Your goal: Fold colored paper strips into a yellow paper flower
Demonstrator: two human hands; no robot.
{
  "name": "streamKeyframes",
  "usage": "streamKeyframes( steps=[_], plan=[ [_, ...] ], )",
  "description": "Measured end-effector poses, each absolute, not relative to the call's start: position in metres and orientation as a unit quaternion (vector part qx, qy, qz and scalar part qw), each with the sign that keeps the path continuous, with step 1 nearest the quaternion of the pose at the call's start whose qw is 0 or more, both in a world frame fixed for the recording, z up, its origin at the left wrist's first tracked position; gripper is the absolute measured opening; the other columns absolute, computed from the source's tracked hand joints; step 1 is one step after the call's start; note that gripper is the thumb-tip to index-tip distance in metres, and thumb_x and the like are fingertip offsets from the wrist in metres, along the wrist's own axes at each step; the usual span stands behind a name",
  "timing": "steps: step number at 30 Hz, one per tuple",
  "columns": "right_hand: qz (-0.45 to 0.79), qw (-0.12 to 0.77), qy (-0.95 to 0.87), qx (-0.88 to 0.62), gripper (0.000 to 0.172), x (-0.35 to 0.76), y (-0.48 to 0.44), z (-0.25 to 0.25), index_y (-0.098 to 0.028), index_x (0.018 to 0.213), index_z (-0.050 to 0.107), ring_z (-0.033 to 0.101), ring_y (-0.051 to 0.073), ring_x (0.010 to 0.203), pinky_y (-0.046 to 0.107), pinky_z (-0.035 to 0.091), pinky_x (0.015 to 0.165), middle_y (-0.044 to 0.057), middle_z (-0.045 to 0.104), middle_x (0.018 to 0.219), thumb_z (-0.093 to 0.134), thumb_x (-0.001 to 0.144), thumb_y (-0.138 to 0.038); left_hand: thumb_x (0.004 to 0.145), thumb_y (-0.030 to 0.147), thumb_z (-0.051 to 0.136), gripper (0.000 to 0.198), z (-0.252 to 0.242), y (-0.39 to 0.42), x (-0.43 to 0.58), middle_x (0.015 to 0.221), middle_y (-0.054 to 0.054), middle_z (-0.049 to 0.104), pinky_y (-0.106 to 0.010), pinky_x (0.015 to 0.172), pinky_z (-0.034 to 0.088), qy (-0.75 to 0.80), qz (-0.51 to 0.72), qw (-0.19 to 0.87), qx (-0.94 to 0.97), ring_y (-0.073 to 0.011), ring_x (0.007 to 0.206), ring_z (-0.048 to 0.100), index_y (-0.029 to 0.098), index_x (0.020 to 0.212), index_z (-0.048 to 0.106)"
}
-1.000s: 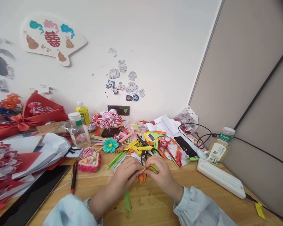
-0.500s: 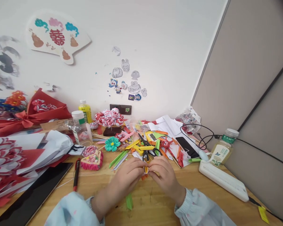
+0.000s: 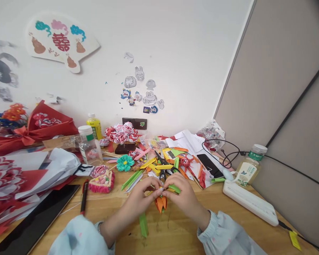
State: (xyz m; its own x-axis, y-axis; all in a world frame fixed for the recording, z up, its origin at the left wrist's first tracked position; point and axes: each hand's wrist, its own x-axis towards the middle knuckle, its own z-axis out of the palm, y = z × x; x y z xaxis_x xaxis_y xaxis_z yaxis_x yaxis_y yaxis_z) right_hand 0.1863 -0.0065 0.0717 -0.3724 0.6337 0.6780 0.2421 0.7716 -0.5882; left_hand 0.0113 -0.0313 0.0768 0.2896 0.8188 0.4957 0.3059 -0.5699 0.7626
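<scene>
Both hands meet at the near middle of the table, fingertips pinched together. Between them is a small folded-paper piece (image 3: 161, 203) with orange points hanging below and bits of green and yellow at its sides. My left hand (image 3: 145, 193) grips it from the left, thumb and fingers closed. From the right, my right hand (image 3: 183, 193) pinches the same piece; the fingers partly cover its top. Just beyond the fingers lie black-handled scissors (image 3: 162, 174) on a heap of coloured paper strips (image 3: 151, 166). A green paper strip (image 3: 143, 225) rests on the wood below my left wrist.
A teal flower (image 3: 125, 163) and a pink-edged heart-shaped box (image 3: 102, 181) are on the left, near a red-and-black pen (image 3: 84, 198) and a dark tablet (image 3: 39, 219). To the right are a phone (image 3: 209, 165), a white power strip (image 3: 250, 203) and a bottle (image 3: 251, 166).
The folded piece has turned so its orange points now hang in view beneath the fingers, with green showing by the right hand. Both hands still pinch it; the camera view has shifted slightly.
</scene>
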Motion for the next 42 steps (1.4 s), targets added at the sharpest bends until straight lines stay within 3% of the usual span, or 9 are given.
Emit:
streamKeyframes(
  steps=[8,14,17,24,30,36,42],
  plan=[
    [0.239,0.49,-0.792,-0.274,0.013,0.186,-0.005,0.071,-0.021,0.071,0.059,0.054,0.018,0.077,0.03,0.043,0.07,0.001,0.059,0.077,0.07,0.074,-0.027,0.079,0.026,0.058,0.014,0.075,-0.028,0.011,0.072,-0.001,0.061,-0.025,0.066,0.044,0.395,0.472,0.287,0.734,-0.0152,0.07,0.057,0.017,0.068,0.057],
    [0.479,0.422,-0.7,-0.32,0.019,0.184,0.003,0.057,-0.019,0.073,0.055,0.057,0.015,0.071,0.027,0.045,0.066,-0.002,0.058,0.073,0.071,0.066,-0.025,0.075,0.032,0.06,0.019,0.069,-0.022,0.015,0.066,0.0,0.056,-0.024,0.059,0.041,0.439,0.448,0.365,0.688,-0.0144,0.064,0.052,0.016,0.065,0.054],
    [0.523,0.397,-0.673,-0.339,0.023,0.183,0.008,0.052,-0.017,0.07,0.056,0.055,0.013,0.064,0.025,0.043,0.062,-0.003,0.057,0.068,0.074,0.061,-0.027,0.07,0.035,0.062,0.022,0.065,-0.018,0.015,0.064,0.002,0.053,-0.024,0.058,0.04,0.454,0.43,0.4,0.67,-0.0137,0.061,0.05,0.016,0.063,0.052],
    [0.535,0.38,-0.659,-0.368,0.023,0.182,0.008,0.05,-0.016,0.065,0.057,0.05,0.01,0.056,0.023,0.039,0.056,-0.004,0.056,0.061,0.076,0.058,-0.028,0.067,0.032,0.065,0.02,0.064,-0.014,0.009,0.059,0.004,0.052,-0.023,0.054,0.039,0.45,0.357,0.472,0.669,-0.0111,0.056,0.048,0.016,0.067,0.053],
    [0.523,0.382,-0.672,-0.359,0.023,0.181,0.007,0.049,-0.017,0.067,0.056,0.05,0.01,0.056,0.023,0.039,0.055,-0.005,0.054,0.06,0.075,0.061,-0.029,0.068,0.027,0.06,0.014,0.059,-0.014,0.011,0.056,0.005,0.053,-0.022,0.05,0.038,0.492,0.357,0.426,0.671,-0.0115,0.052,0.05,0.017,0.064,0.051],
    [0.418,0.394,-0.719,-0.392,0.013,0.176,0.003,0.048,-0.018,0.065,0.055,0.05,0.011,0.059,0.022,0.039,0.055,-0.005,0.054,0.062,0.066,0.065,-0.011,0.069,0.025,0.059,0.012,0.063,-0.018,0.012,0.061,0.001,0.058,-0.024,0.054,0.038,0.532,0.345,0.326,0.701,-0.0141,0.059,0.052,0.016,0.063,0.055],
    [0.349,0.386,-0.759,-0.392,0.013,0.175,0.001,0.046,-0.018,0.063,0.056,0.055,0.013,0.064,0.023,0.041,0.058,-0.004,0.058,0.065,0.065,0.067,-0.008,0.062,0.024,0.067,0.015,0.066,-0.015,0.008,0.058,0.005,0.057,-0.023,0.055,0.041,0.486,0.325,0.458,0.669,-0.0117,0.056,0.053,0.016,0.067,0.055]
  ],
)
